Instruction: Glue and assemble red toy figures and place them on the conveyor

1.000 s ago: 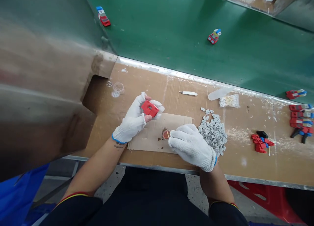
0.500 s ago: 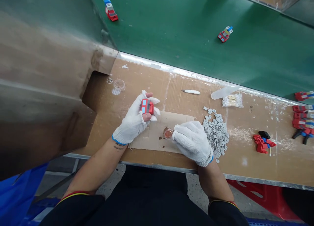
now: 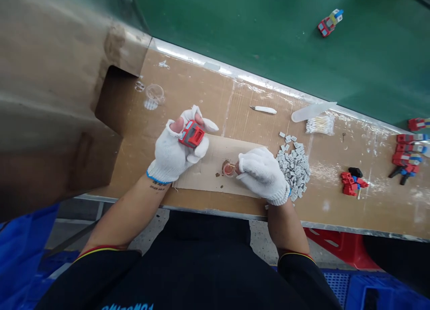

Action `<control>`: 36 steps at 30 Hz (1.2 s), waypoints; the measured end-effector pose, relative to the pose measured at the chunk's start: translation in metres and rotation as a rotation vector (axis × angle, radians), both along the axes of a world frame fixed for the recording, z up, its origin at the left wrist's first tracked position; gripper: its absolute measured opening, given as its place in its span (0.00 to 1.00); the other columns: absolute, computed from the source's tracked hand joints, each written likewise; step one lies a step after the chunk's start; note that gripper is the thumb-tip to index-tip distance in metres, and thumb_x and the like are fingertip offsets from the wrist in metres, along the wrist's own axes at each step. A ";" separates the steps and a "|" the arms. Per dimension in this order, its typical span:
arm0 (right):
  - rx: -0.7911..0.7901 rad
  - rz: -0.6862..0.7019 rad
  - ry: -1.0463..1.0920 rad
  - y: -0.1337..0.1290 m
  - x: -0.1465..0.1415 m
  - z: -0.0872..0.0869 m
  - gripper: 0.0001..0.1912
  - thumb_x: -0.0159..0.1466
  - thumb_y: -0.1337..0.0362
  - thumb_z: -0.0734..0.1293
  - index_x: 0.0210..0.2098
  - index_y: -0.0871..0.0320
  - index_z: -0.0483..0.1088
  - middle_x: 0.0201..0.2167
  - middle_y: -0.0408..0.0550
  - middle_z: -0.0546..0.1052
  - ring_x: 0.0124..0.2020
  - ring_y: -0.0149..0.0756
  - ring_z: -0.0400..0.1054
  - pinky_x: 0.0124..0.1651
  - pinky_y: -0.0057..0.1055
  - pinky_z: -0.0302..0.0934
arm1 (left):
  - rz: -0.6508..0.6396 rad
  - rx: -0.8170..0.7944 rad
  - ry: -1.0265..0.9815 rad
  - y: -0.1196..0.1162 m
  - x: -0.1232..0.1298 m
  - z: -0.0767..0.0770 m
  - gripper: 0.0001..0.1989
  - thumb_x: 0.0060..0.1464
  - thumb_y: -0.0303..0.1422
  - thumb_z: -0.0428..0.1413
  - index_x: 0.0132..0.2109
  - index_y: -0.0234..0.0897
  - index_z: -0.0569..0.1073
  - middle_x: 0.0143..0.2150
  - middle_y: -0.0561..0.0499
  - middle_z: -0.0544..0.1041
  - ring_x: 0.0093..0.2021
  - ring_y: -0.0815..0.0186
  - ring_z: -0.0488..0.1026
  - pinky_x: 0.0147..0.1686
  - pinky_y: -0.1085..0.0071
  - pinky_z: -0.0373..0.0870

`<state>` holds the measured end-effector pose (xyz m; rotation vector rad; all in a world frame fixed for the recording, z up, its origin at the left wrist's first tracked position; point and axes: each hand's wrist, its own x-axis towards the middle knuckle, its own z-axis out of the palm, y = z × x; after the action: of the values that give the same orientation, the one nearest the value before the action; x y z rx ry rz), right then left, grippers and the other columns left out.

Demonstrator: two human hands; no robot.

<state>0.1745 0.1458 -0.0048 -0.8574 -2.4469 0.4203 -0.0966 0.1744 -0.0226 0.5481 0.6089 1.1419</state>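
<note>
My left hand, in a white knit glove with bare thumb and fingertip showing, is closed round a red and grey toy part with pale blue window panels. My right hand, also gloved, pinches a thin cotton swab, mostly hidden by the fingers. The swab's end reaches into a small clear cup with reddish-brown liquid. Under the cup lies a cardboard sheet with dark stains. A pile of small grey pieces lies just right of my right hand.
A white-handled craft knife, a clear plastic sleeve and a bag of cotton swabs lie toward the back. Red toy parts are at right. A toy assembly sits on the green surface. A cardboard wall stands left.
My left hand has turned the toy part, so its red recessed side now shows. My right hand stays by the cup with the swab. The camera view has shifted.
</note>
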 end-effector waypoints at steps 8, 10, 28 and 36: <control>-0.080 -0.025 0.135 0.000 0.005 -0.004 0.09 0.77 0.67 0.72 0.39 0.50 0.74 0.33 0.41 0.85 0.33 0.36 0.76 0.43 0.37 0.67 | 0.015 0.047 0.151 -0.001 0.004 -0.007 0.31 0.64 0.66 0.70 0.39 0.42 0.81 0.33 0.50 0.83 0.15 0.72 0.62 0.10 0.70 0.50; -0.086 -0.018 0.146 0.000 0.005 -0.004 0.09 0.77 0.68 0.72 0.39 0.50 0.75 0.33 0.41 0.85 0.33 0.37 0.77 0.43 0.37 0.67 | -0.015 0.061 0.170 -0.002 0.002 -0.009 0.32 0.66 0.67 0.68 0.38 0.41 0.80 0.33 0.48 0.82 0.17 0.70 0.65 0.12 0.70 0.53; -0.085 -0.037 0.132 -0.004 0.005 -0.002 0.10 0.78 0.67 0.70 0.38 0.50 0.73 0.32 0.41 0.83 0.34 0.36 0.76 0.44 0.37 0.67 | 0.021 0.034 0.079 -0.003 0.009 0.005 0.31 0.51 0.49 0.86 0.39 0.42 0.73 0.36 0.57 0.82 0.24 0.74 0.70 0.19 0.78 0.59; -0.080 -0.032 0.120 -0.004 0.006 -0.006 0.09 0.76 0.69 0.71 0.39 0.50 0.74 0.32 0.41 0.84 0.34 0.37 0.76 0.44 0.37 0.67 | -0.003 0.098 0.079 -0.007 0.004 0.002 0.28 0.58 0.48 0.83 0.39 0.43 0.72 0.34 0.58 0.79 0.20 0.76 0.62 0.16 0.79 0.54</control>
<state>0.1800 0.1419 -0.0109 -0.8773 -2.3172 0.5454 -0.0930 0.1678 -0.0202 0.6802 0.6218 1.1563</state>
